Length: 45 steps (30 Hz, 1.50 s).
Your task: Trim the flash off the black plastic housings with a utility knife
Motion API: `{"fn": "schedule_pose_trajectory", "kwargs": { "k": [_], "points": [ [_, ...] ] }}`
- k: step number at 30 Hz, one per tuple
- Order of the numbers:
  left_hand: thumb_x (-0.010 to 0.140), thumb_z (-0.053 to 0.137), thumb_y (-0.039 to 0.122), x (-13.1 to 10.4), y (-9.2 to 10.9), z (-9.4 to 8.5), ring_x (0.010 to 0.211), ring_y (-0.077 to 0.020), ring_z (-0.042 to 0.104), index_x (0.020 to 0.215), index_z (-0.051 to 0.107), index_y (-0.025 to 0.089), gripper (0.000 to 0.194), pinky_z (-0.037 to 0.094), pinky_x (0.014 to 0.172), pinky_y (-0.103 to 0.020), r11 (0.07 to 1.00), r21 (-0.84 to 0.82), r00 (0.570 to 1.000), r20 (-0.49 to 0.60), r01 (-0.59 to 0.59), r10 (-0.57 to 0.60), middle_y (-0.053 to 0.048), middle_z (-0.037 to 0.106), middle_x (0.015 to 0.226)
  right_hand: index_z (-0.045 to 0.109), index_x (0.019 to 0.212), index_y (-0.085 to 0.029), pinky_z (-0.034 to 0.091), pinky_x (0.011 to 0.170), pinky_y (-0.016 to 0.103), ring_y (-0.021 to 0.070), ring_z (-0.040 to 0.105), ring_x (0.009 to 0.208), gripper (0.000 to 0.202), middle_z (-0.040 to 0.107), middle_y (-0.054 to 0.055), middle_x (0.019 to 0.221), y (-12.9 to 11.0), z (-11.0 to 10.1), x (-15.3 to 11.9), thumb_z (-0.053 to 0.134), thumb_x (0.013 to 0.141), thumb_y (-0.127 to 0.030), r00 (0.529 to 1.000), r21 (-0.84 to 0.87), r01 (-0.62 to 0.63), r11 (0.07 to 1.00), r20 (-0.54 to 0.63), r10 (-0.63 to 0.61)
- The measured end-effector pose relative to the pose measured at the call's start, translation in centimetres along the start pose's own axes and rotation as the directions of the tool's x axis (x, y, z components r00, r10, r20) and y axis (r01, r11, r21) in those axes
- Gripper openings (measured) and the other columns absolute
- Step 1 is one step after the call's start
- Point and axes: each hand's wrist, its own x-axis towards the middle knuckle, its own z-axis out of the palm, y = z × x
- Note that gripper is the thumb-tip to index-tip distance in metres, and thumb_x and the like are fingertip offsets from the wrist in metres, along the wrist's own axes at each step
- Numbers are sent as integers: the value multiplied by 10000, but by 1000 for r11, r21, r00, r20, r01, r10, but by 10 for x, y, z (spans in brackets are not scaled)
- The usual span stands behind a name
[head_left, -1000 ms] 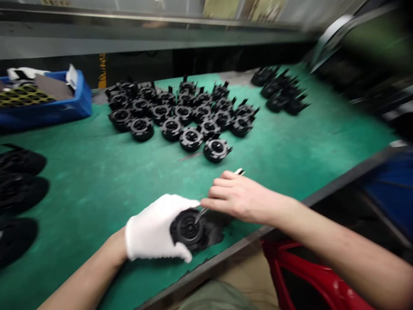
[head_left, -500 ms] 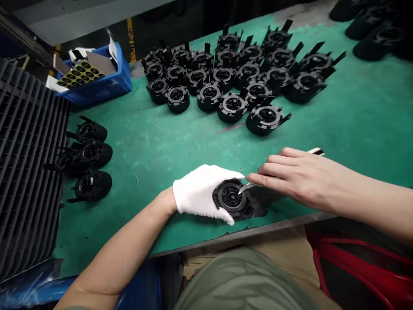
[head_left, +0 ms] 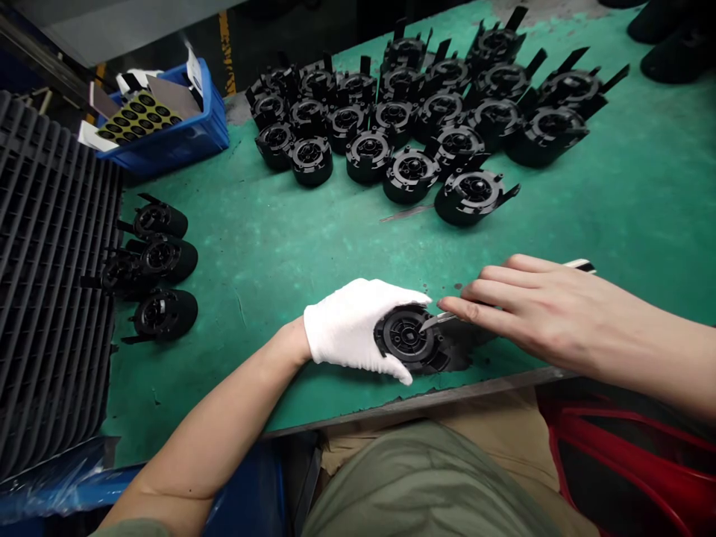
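Observation:
My left hand (head_left: 358, 328), in a white glove, is wrapped round a round black plastic housing (head_left: 409, 337) near the front edge of the table. The housing's ribbed, ringed face points up. My bare right hand (head_left: 520, 302) grips a utility knife (head_left: 580, 265) with a pale handle; much of the handle is hidden under the fingers. Its thin metal blade (head_left: 439, 321) reaches left, with the tip at the inner part of the housing's face. Whether the tip touches the plastic, I cannot tell.
Several similar black housings (head_left: 414, 175) stand grouped at the back of the green table (head_left: 291, 239), and several more (head_left: 168, 257) lie at the left. A blue bin (head_left: 168, 149) holds sticker sheets (head_left: 139, 115). Dark slatted racks (head_left: 50, 283) border the left side. A red chair (head_left: 626, 447) is at lower right.
The view has shifted slightly. My left hand keeps its hold on the housing, and the knife blade has moved a little away from the centre of its face, toward the right.

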Motion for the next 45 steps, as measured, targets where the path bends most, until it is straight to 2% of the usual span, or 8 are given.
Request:
{"fn": "schedule_pose_trajectory", "kwargs": {
  "k": [8, 14, 19, 23, 28, 33, 38, 45],
  "points": [
    [807, 1086, 1010, -2, -4, 2, 1573, -526, 872, 1714, 795, 225, 1234, 667, 1427, -643, 1000, 3, 999, -24, -26, 26, -234, 911, 1643, 772, 1766, -273, 524, 873, 542, 354, 722, 982, 691, 858, 118, 1102, -19, -13, -5, 495, 1161, -83, 992, 54, -101, 993, 81, 97],
    [817, 1110, 969, -2, -4, 3, 1566, -520, 877, 1717, 790, 221, 1213, 660, 1436, -643, 999, 8, 999, -28, -31, 31, -234, 912, 1640, 780, 1688, -213, 518, 826, 533, 339, 694, 894, 671, 844, 131, 1059, -32, -14, -6, 416, 1156, -25, 992, -24, -106, 994, 71, 107],
    [802, 1120, 970, -1, -4, 3, 1575, -512, 874, 1721, 795, 235, 1221, 663, 1433, -625, 1000, -5, 1000, -23, -17, 17, -226, 912, 1646, 841, 1593, -264, 531, 798, 533, 357, 709, 891, 690, 819, 135, 1015, -44, -12, -4, 364, 1152, -30, 975, -25, -200, 979, 89, 202],
    [814, 1093, 1000, -2, -5, 3, 1583, -518, 868, 1727, 791, 215, 1240, 648, 1452, -630, 1000, -2, 999, -33, -27, 27, -237, 908, 1650, 869, 1565, -218, 535, 804, 537, 366, 695, 887, 666, 798, 145, 1012, -56, -8, -8, 397, 1137, -24, 969, -24, -242, 970, 48, 243],
    [813, 1099, 992, -2, -5, 2, 1553, -520, 885, 1722, 789, 210, 1238, 666, 1435, -633, 999, 9, 998, -33, -51, 52, -240, 920, 1616, 876, 1608, -248, 504, 834, 534, 380, 683, 908, 688, 776, 133, 1010, -71, -3, -16, 442, 1126, -19, 947, -35, -317, 948, 41, 318],
    [825, 1078, 1009, -1, -3, 0, 1541, -518, 894, 1692, 802, 210, 1211, 662, 1447, -636, 999, 3, 999, -38, -37, 37, -230, 933, 1593, 863, 1562, -207, 524, 839, 501, 346, 675, 890, 650, 753, 102, 990, -83, -1, -11, 458, 1108, 24, 953, -142, -302, 943, -47, 299],
    [819, 1091, 993, -1, -1, -1, 1543, -516, 895, 1668, 816, 230, 1175, 677, 1429, -647, 1000, 1, 999, -32, -24, 24, -216, 932, 1609, 761, 1591, -115, 585, 815, 496, 327, 696, 867, 582, 760, 111, 1004, -90, -2, -8, 471, 1111, 43, 961, -192, -276, 942, -83, 265],
    [828, 1092, 979, -2, -2, 1, 1554, -519, 888, 1677, 810, 231, 1166, 687, 1412, -655, 999, 15, 998, -51, -32, 33, -223, 917, 1637, 660, 1686, -159, 603, 751, 464, 307, 690, 821, 626, 767, 99, 1005, -100, 0, -7, 484, 1122, 48, 941, -146, -334, 931, -104, 321]
  ]
}}
